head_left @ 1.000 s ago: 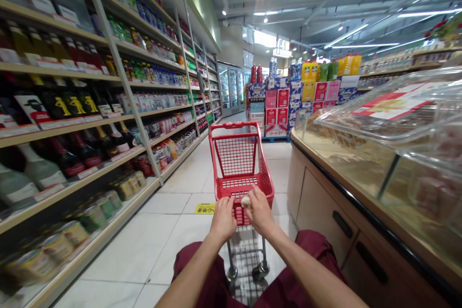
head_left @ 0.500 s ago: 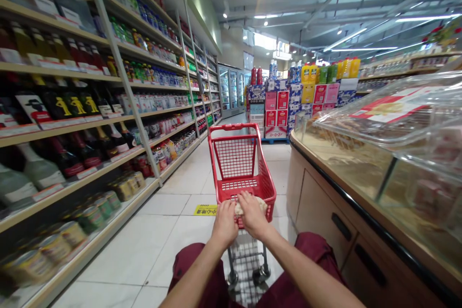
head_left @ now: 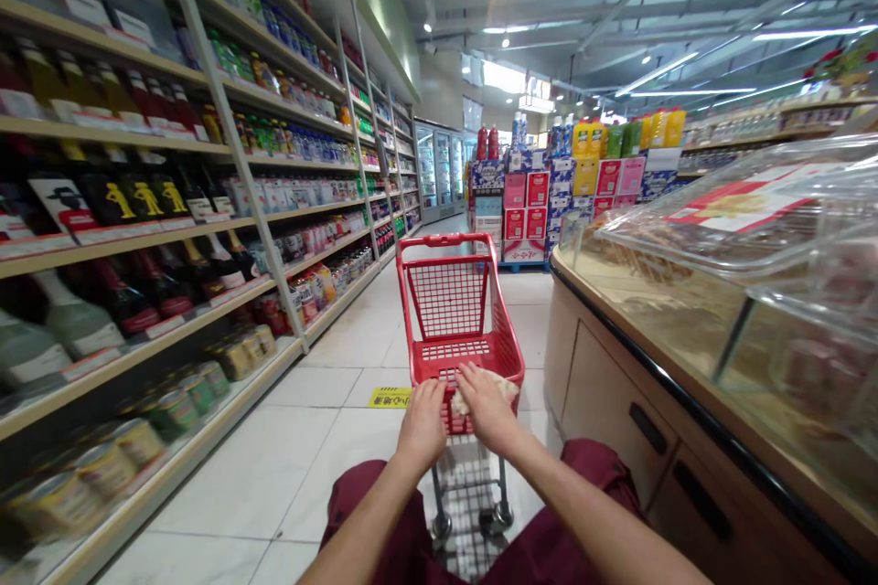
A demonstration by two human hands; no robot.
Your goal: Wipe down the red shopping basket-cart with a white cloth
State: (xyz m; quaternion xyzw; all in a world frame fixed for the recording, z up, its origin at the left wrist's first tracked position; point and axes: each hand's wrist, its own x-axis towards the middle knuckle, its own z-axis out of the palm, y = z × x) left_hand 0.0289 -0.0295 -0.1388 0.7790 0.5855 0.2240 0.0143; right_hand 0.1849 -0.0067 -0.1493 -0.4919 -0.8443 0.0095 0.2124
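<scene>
Directly ahead of my bent knees stands a red plastic shopping cart (head_left: 451,297) on a grey wheeled frame. My left hand (head_left: 423,419) is closed over the left part of its near rim, with the fingertips partly hidden beyond the edge. My right hand (head_left: 484,409) presses a crumpled cream cloth (head_left: 508,388) against the near rim, right of the middle. The cloth bulges out on both sides of its fingers. I see no goods in the visible part of the cart's basket.
Shelves (head_left: 302,162) of bottles and cans line the left side. A wooden counter (head_left: 617,384) with clear covers stands close on the right. Stacked drink cartons (head_left: 527,206) are ahead. A yellow floor sticker (head_left: 390,397) lies left of the cart.
My right hand and the cloth have slid to the right along the cart's rim, leaving a wider gap to my left hand. My left hand has shifted slightly left.
</scene>
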